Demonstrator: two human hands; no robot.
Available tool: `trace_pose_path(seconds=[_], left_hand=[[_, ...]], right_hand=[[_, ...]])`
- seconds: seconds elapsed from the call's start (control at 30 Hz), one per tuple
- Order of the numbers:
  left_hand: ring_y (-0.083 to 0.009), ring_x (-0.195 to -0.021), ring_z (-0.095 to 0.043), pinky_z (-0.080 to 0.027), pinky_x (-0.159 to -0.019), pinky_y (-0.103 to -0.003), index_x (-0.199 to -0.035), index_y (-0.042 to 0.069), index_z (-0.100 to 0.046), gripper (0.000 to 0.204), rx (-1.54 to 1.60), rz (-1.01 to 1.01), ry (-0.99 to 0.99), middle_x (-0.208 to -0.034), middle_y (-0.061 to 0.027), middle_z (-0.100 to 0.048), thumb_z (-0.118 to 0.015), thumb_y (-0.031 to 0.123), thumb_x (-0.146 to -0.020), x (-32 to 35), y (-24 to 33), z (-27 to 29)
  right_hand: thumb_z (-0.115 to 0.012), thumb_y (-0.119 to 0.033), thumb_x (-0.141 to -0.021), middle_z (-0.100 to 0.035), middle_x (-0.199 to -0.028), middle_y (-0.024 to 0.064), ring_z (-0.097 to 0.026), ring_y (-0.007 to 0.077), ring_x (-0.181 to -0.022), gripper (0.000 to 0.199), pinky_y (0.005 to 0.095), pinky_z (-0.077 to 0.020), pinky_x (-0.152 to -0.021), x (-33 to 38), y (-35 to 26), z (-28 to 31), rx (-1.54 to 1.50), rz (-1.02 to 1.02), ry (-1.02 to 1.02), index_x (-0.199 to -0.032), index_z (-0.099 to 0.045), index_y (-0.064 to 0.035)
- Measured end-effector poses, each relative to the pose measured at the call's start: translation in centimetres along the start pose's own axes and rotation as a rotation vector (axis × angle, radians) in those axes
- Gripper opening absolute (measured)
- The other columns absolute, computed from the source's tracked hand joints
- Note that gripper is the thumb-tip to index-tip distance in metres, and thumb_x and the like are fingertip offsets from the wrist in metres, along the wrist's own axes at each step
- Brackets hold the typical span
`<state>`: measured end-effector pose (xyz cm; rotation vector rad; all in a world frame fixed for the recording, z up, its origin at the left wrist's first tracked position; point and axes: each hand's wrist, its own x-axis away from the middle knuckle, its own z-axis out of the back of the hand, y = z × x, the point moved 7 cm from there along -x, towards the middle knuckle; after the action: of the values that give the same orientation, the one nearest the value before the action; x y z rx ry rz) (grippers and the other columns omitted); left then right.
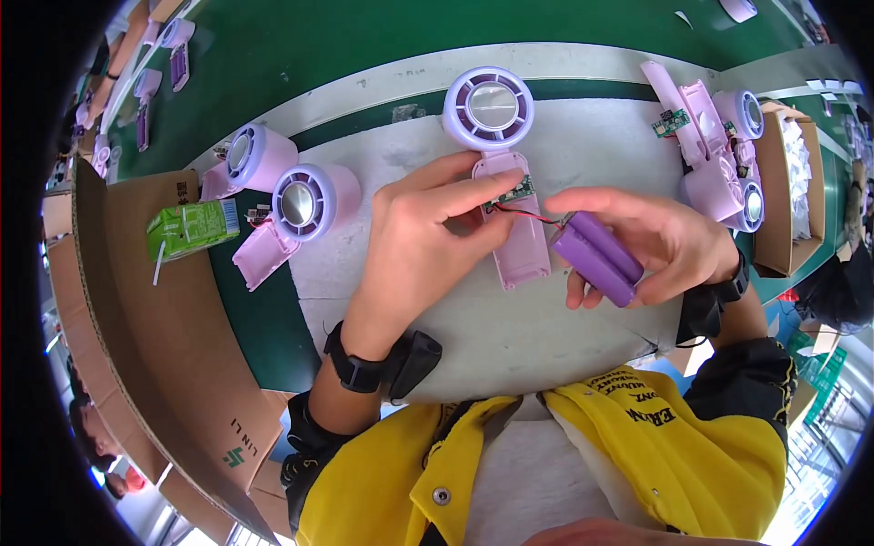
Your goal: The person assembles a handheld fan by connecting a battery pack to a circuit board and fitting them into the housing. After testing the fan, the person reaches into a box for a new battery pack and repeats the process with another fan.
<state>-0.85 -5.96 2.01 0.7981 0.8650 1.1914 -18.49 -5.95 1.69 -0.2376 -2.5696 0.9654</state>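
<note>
A pink handheld fan [489,107] lies in front of me, its round head away from me and its open handle shell [523,259] toward me. My left hand [437,211] pinches a small green circuit board [517,191] at the upper part of that shell. Red and black wires [526,213] run from the board to a purple battery pack [596,259] of two joined cells. My right hand [665,241] holds this pack tilted, just right of the shell, with fingers behind it and thumb along its near side.
Two open fan bodies [314,202] lie at left beside a green drink carton [193,227] with a straw and a large cardboard box [155,300]. Further fan parts [710,136] are piled at right, next to a small box [774,191] of white pieces. A pale mat [373,300] covers the green bench.
</note>
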Motion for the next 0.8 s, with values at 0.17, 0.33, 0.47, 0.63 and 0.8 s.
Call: trace_pose_path(seconds=[0.17,0.33,0.47,0.63,0.8], left_hand=[[-0.0255,-0.066,-0.067,-0.054,-0.058,-0.031,-0.102,0.006,-0.074,0.034,-0.103,-0.079,-0.004,-0.096,-0.0153,-0.068,-0.074,-0.002,-0.069,0.0,1.2,0.1],[-0.0276,-0.067,-0.067,-0.053,-0.058,-0.033,-0.103,0.005,-0.073,0.032,-0.122,-0.117,0.0,-0.096,-0.0165,-0.067,-0.074,0.0,-0.072,0.2,1.5,0.0],[-0.0284,-0.079,-0.072,-0.056,-0.066,-0.03,-0.106,0.007,-0.073,0.035,-0.14,-0.056,-0.051,-0.11,-0.0197,-0.069,-0.076,0.0,-0.072,0.2,1.6,0.1],[-0.0306,-0.079,-0.071,-0.056,-0.067,-0.031,-0.108,0.007,-0.073,0.035,-0.128,-0.089,-0.062,-0.11,-0.0202,-0.068,-0.077,0.003,-0.074,0.1,1.7,0.2],[-0.0311,-0.079,-0.07,-0.056,-0.067,-0.032,-0.111,0.008,-0.072,0.036,-0.131,-0.13,-0.087,-0.111,-0.0208,-0.067,-0.076,0.003,-0.075,-0.1,1.8,0.1]], right_hand=[[-0.082,-0.001,-0.061,-0.053,-0.123,0.0156,-0.059,0.0301,-0.112,0.088,0.0417,-0.0496,-0.094,0.1,-0.3,0.7,0.163,-0.129,0.099,-0.138,-0.041,-0.0017],[-0.086,-0.006,-0.054,-0.055,-0.12,0.0126,-0.057,0.0269,-0.112,0.083,0.0404,-0.0471,-0.094,-0.3,-1.4,1.2,0.592,0.219,0.123,-0.13,-0.051,-0.0024],[-0.087,-0.009,-0.054,-0.057,-0.12,0.0123,-0.056,0.0273,-0.111,0.081,0.0396,-0.0464,-0.094,-0.6,-1.3,-0.2,0.884,0.272,0.112,-0.127,-0.053,-0.0032],[-0.088,-0.009,-0.055,-0.058,-0.121,0.0139,-0.057,0.0301,-0.109,0.075,0.0393,-0.0466,-0.094,-1.0,0.0,-1.1,1.157,0.484,0.286,-0.122,-0.055,-0.0035],[-0.088,-0.008,-0.057,-0.058,-0.122,0.0143,-0.058,0.0309,-0.106,0.067,0.0394,-0.0479,-0.092,-1.2,0.1,-1.4,1.226,0.598,0.368,-0.116,-0.058,-0.0033]])
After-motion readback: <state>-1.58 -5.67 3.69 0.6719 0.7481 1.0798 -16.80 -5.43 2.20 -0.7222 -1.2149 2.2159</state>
